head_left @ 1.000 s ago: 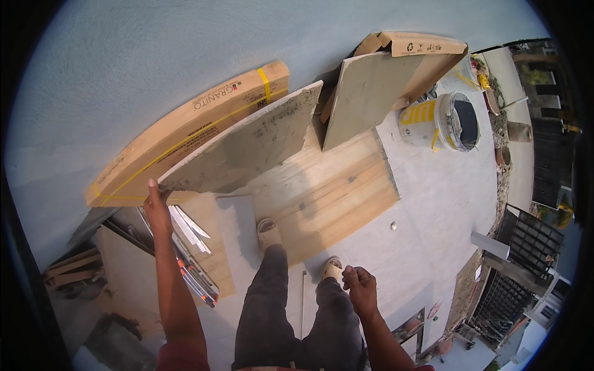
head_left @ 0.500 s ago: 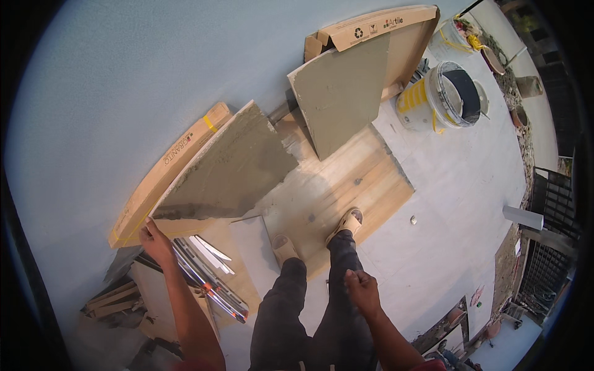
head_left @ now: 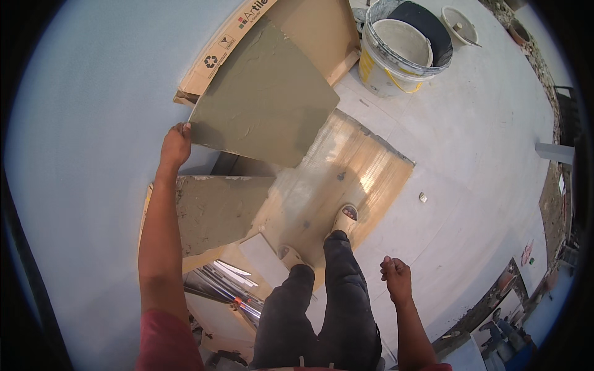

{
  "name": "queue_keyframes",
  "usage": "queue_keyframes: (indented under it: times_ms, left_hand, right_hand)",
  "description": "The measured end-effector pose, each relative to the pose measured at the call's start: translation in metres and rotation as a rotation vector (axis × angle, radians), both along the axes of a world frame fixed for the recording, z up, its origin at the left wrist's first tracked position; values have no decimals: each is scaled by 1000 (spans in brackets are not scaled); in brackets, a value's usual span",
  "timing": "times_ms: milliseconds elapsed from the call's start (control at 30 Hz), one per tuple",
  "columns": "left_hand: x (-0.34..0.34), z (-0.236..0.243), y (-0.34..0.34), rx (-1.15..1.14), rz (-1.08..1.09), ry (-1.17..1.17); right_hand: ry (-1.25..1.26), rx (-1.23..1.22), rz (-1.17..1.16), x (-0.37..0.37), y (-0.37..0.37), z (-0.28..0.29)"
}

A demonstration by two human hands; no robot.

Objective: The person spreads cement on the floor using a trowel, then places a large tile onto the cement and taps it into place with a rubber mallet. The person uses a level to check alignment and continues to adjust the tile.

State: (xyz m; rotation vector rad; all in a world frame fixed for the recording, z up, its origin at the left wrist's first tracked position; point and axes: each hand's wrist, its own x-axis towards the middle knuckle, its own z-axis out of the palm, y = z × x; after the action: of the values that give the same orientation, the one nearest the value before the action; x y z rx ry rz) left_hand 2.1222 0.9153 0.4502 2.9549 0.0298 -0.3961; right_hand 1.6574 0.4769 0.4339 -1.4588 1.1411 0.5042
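- Beside the pale blue wall [head_left: 93, 136], a big, flat, grey slab with a rough face [head_left: 266, 93] leans against a long brown cardboard box [head_left: 221, 49].
- The left hand [head_left: 176, 146] is nearer. Its fingers are bent in at the slab's near left corner; I cannot tell if they grip it.
- From those fingers, the slab spreads up and to the right.
- The right hand [head_left: 396, 276] is well apart from it, its fingers curled in with nothing showing in them.
- The slab's edge along the box points up and right. It looks nearly square, so its long axis is hard to tell.
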Motion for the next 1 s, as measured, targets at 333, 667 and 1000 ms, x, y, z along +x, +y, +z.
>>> queue_keyframes:
  times_ms: [333,667,1000]
  left_hand:
    - [13,-14,22,-195,79,198]
    - [-79,33,-62,-384,-13,295]
    - [-169,36,-185,-476,-326,463]
  right_hand:
    - [49,5,-333,-62,-47,-8]
    - [-180,-124,112,53,23,15]
    - [-400,-431,341,193,76,55]
